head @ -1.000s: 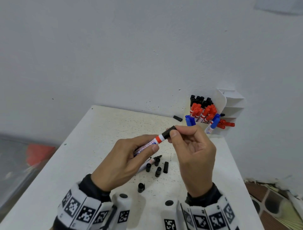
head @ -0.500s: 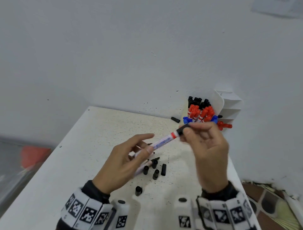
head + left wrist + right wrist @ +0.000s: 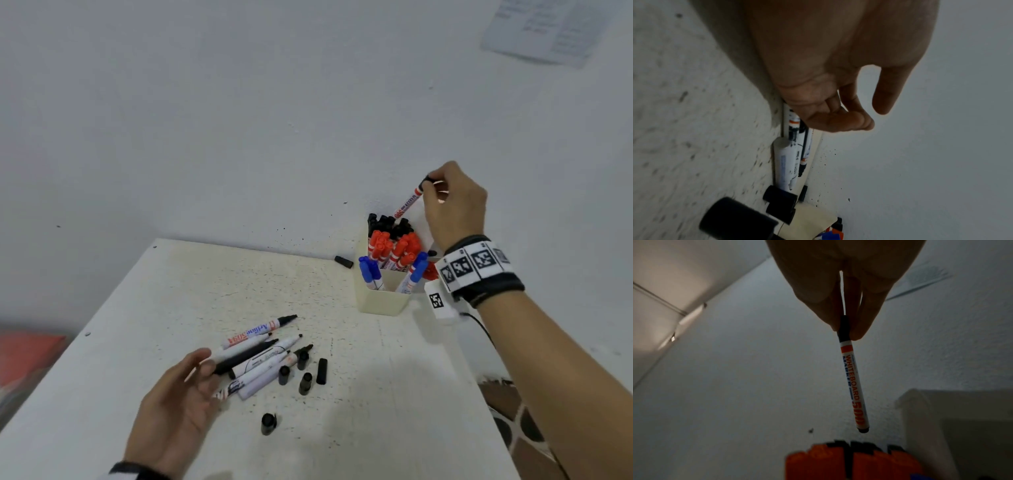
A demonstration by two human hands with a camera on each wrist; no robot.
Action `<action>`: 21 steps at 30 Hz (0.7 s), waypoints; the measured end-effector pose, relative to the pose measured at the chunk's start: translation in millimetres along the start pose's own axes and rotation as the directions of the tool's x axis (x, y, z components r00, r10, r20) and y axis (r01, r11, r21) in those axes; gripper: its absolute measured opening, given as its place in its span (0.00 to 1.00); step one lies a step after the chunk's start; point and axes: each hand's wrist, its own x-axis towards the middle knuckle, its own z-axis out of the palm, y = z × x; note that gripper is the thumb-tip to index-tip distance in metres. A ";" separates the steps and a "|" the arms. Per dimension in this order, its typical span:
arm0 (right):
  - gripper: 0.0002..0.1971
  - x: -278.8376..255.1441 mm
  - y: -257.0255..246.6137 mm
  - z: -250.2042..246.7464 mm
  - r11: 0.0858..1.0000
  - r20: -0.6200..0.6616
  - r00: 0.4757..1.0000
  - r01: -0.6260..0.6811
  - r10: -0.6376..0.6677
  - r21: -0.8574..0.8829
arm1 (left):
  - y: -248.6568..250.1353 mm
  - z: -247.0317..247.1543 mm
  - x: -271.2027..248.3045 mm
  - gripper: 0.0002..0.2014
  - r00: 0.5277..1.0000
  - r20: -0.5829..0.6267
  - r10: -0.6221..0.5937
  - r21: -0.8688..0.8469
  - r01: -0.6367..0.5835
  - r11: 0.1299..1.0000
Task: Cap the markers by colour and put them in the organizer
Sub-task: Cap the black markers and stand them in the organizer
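The right hand (image 3: 454, 202) pinches the black cap end of a capped marker (image 3: 408, 202), holding it tilted just above the black-capped markers in the organizer (image 3: 380, 301) at the counter's (image 3: 205, 284) far right. The left hand (image 3: 178, 407), fingers relaxed, rests against uncapped markers (image 3: 260, 356) lying near loose black caps (image 3: 305, 377).

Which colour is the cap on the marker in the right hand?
Black, on the whiteboard marker pinched by the right hand; clearest in the right wrist view.
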 end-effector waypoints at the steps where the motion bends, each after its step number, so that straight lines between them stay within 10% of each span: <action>1: 0.04 2.1 5.3 7.1 0.999 0.029 1.000 0.002 -0.001 -0.037 | 0.8 -4.0 0.1 0.20 0.999 -0.033 -0.035 -0.066 0.033 0.997; 6: 0.05 9.4 24.1 30.7 0.988 0.124 0.990 -0.043 0.062 -0.150 | -0.5 -27.6 -0.4 0.36 0.981 0.175 -0.081 -0.046 0.091 0.995; 21: 0.12 12.9 36.8 74.8 0.827 0.506 0.759 -0.075 0.410 -0.557 | 2.8 -22.4 -5.4 0.35 0.994 0.043 -0.102 -0.030 0.103 0.994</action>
